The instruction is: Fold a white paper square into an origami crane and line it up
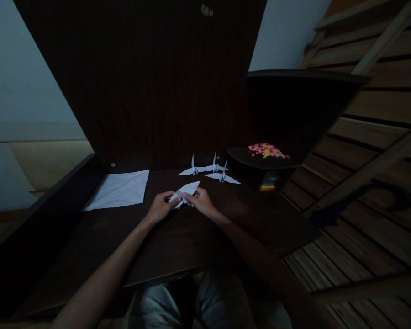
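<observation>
Between my two hands is a folded white paper crane (189, 188), held just above the dark desk with one pointed wing angled up to the right. My left hand (161, 204) grips its left side, fingers closed. On the other side my right hand (202, 201) pinches the folds near the middle with thumb and fingers. Beyond the hands stand three finished-looking white paper cranes: one at the left (194, 171), one at the back (214, 168) and one nearer at the right (222, 177). Some of their wings overlap in view.
Creased white paper sheets (119, 189) lie at the desk's left. A raised side board (37, 205) borders that end. Right of the cranes, a small corner shelf (239, 157) bears a pile of pink and yellow bits (266, 150). Slatted wood (373, 137) stands farther right.
</observation>
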